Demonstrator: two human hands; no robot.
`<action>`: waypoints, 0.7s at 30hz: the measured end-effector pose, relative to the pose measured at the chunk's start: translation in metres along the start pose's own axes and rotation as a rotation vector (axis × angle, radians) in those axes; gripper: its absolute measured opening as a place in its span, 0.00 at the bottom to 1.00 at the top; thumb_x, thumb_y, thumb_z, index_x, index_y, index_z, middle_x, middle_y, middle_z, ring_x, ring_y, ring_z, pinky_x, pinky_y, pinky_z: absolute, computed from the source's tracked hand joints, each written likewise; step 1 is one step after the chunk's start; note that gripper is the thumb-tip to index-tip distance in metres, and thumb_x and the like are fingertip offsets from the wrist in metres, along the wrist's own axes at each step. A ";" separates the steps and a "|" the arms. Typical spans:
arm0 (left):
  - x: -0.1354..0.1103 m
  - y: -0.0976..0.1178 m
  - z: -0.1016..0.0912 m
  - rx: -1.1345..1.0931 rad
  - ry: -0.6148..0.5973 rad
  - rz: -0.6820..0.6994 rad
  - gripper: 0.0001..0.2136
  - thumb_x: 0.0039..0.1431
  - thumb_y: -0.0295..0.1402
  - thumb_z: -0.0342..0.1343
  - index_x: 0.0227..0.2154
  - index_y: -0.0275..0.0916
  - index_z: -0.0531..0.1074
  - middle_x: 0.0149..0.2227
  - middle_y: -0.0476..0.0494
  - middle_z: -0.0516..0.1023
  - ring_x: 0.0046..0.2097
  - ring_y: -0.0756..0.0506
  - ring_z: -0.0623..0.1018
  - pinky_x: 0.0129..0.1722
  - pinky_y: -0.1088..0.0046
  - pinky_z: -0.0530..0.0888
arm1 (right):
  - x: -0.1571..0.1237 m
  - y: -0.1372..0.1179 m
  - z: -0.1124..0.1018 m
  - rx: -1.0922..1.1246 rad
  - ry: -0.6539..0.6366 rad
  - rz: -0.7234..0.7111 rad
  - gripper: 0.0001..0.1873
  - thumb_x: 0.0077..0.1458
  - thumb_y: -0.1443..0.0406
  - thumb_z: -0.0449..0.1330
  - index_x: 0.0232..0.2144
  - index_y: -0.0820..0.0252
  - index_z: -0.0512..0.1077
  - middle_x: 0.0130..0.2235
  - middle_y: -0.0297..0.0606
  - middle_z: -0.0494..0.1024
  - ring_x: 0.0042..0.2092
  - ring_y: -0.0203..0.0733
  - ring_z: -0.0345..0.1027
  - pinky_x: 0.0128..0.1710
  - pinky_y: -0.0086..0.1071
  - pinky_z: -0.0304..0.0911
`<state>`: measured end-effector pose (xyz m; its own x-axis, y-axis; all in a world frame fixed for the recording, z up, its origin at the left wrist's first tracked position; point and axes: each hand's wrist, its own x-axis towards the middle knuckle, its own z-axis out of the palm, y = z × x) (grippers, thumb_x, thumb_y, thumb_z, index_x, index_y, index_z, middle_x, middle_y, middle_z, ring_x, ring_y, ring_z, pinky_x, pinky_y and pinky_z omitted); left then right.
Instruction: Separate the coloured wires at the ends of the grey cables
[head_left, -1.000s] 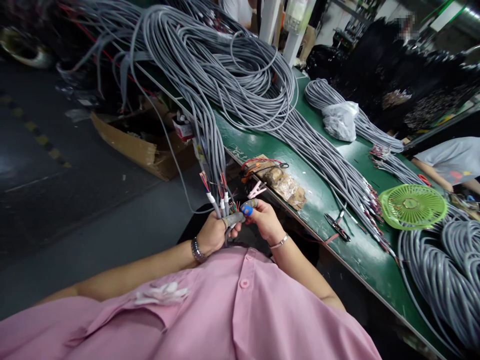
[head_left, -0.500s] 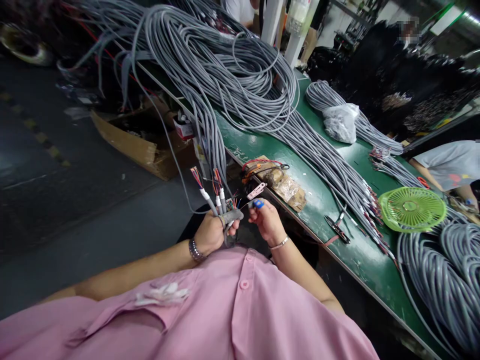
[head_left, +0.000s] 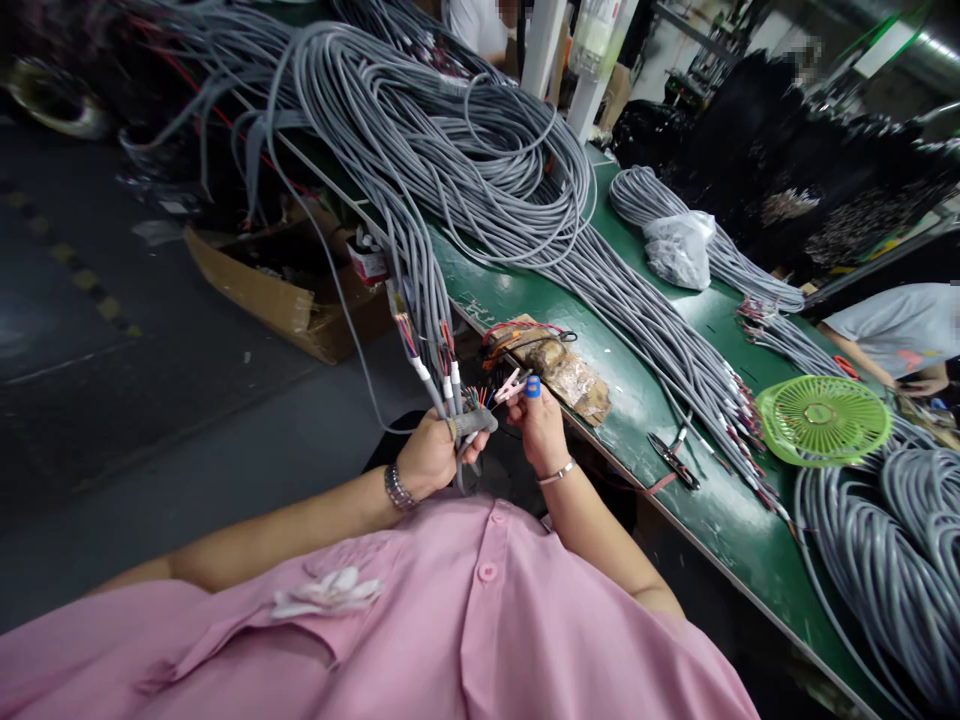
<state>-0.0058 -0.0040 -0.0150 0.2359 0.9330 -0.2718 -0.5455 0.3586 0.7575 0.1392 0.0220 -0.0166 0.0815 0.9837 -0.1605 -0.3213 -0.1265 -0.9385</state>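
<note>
My left hand (head_left: 429, 452) is closed around several grey cables (head_left: 424, 375) whose ends stand up, with white bands and fanned coloured cores. A grey wrapped piece (head_left: 474, 424) lies across its fingers, and a cluster of thin coloured wires (head_left: 478, 398) sticks up beside it. To the right, my right hand (head_left: 540, 432) pinches a pale pink clip (head_left: 511, 386) at the table edge, its jaws toward the thin wires. A blue cover (head_left: 532, 386) sits on one of its digits. Whether the clip touches a wire is too small to tell.
Long bundles of grey cable (head_left: 450, 150) cover the green table (head_left: 626, 345). A taped cardboard piece (head_left: 574, 375), dark pliers-like tool (head_left: 673, 460), green fan (head_left: 823, 420) and plastic bag (head_left: 680, 248) lie there. A cardboard box (head_left: 255, 290) stands on the floor; another person's arm (head_left: 862, 350) shows right.
My right hand has moved slightly up and right and now grips the pink clip, which has turned. My left hand has shifted slightly right with the cables.
</note>
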 end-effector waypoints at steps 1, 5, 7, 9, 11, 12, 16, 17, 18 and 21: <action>0.001 0.000 0.001 0.007 -0.003 -0.006 0.08 0.47 0.35 0.64 0.22 0.34 0.75 0.16 0.50 0.70 0.15 0.54 0.64 0.13 0.79 0.58 | 0.001 0.000 0.001 0.045 -0.031 0.056 0.25 0.51 0.43 0.58 0.29 0.60 0.70 0.24 0.30 0.69 0.23 0.29 0.57 0.23 0.25 0.59; 0.002 -0.003 0.002 0.037 -0.006 -0.021 0.10 0.47 0.36 0.64 0.21 0.33 0.75 0.15 0.49 0.70 0.14 0.55 0.64 0.13 0.79 0.58 | 0.006 -0.003 0.005 0.252 -0.066 0.219 0.22 0.50 0.46 0.63 0.30 0.59 0.71 0.25 0.30 0.69 0.25 0.30 0.60 0.25 0.25 0.62; 0.002 -0.004 0.002 0.044 0.001 -0.023 0.10 0.46 0.36 0.64 0.21 0.33 0.76 0.15 0.49 0.70 0.15 0.54 0.64 0.13 0.79 0.58 | 0.007 -0.004 0.008 0.305 -0.024 0.215 0.20 0.50 0.49 0.64 0.28 0.60 0.71 0.24 0.29 0.68 0.25 0.30 0.59 0.25 0.24 0.62; 0.002 -0.006 0.002 0.052 0.012 -0.029 0.09 0.45 0.36 0.64 0.21 0.33 0.76 0.15 0.48 0.70 0.15 0.54 0.64 0.12 0.79 0.57 | 0.007 -0.003 0.009 0.329 0.003 0.211 0.19 0.50 0.50 0.65 0.26 0.60 0.70 0.22 0.28 0.66 0.24 0.30 0.59 0.25 0.24 0.61; 0.002 -0.007 0.001 0.054 0.020 -0.033 0.09 0.44 0.35 0.65 0.22 0.33 0.76 0.15 0.48 0.70 0.15 0.54 0.64 0.12 0.79 0.57 | 0.007 -0.002 0.010 0.347 -0.001 0.220 0.19 0.51 0.49 0.64 0.27 0.60 0.71 0.22 0.28 0.66 0.24 0.30 0.60 0.26 0.24 0.62; 0.002 -0.008 0.000 0.051 0.023 -0.030 0.09 0.44 0.35 0.65 0.22 0.33 0.76 0.16 0.48 0.70 0.15 0.54 0.65 0.13 0.79 0.58 | 0.006 -0.002 0.009 0.354 -0.017 0.236 0.20 0.52 0.49 0.63 0.28 0.60 0.72 0.23 0.29 0.68 0.25 0.30 0.60 0.26 0.24 0.63; -0.002 -0.009 -0.002 0.039 0.038 0.000 0.09 0.46 0.35 0.64 0.22 0.34 0.75 0.17 0.49 0.71 0.16 0.54 0.65 0.13 0.79 0.59 | 0.004 -0.001 0.003 0.388 -0.094 0.335 0.27 0.54 0.42 0.56 0.32 0.61 0.73 0.29 0.34 0.74 0.26 0.32 0.64 0.26 0.26 0.65; -0.003 -0.008 -0.002 0.039 0.047 0.009 0.08 0.46 0.35 0.64 0.22 0.34 0.75 0.17 0.49 0.71 0.16 0.54 0.65 0.13 0.79 0.59 | 0.003 -0.001 0.001 0.396 -0.109 0.350 0.29 0.54 0.41 0.54 0.32 0.61 0.73 0.29 0.35 0.74 0.27 0.33 0.65 0.26 0.27 0.66; -0.005 -0.008 -0.002 0.037 0.060 0.020 0.08 0.46 0.34 0.65 0.22 0.34 0.75 0.17 0.49 0.72 0.16 0.54 0.65 0.13 0.79 0.59 | 0.003 -0.002 0.000 0.402 -0.124 0.356 0.30 0.55 0.40 0.52 0.32 0.61 0.73 0.29 0.36 0.74 0.27 0.33 0.66 0.27 0.27 0.66; -0.011 -0.007 -0.002 0.020 0.102 0.062 0.08 0.46 0.34 0.65 0.24 0.35 0.75 0.18 0.49 0.72 0.17 0.54 0.66 0.13 0.79 0.59 | 0.001 -0.004 -0.001 0.395 -0.170 0.346 0.27 0.54 0.42 0.55 0.32 0.60 0.73 0.30 0.35 0.75 0.29 0.33 0.67 0.28 0.27 0.67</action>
<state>-0.0062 -0.0162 -0.0182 0.1188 0.9518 -0.2827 -0.5403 0.3008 0.7859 0.1418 0.0234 -0.0134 -0.2350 0.9042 -0.3567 -0.6348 -0.4207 -0.6481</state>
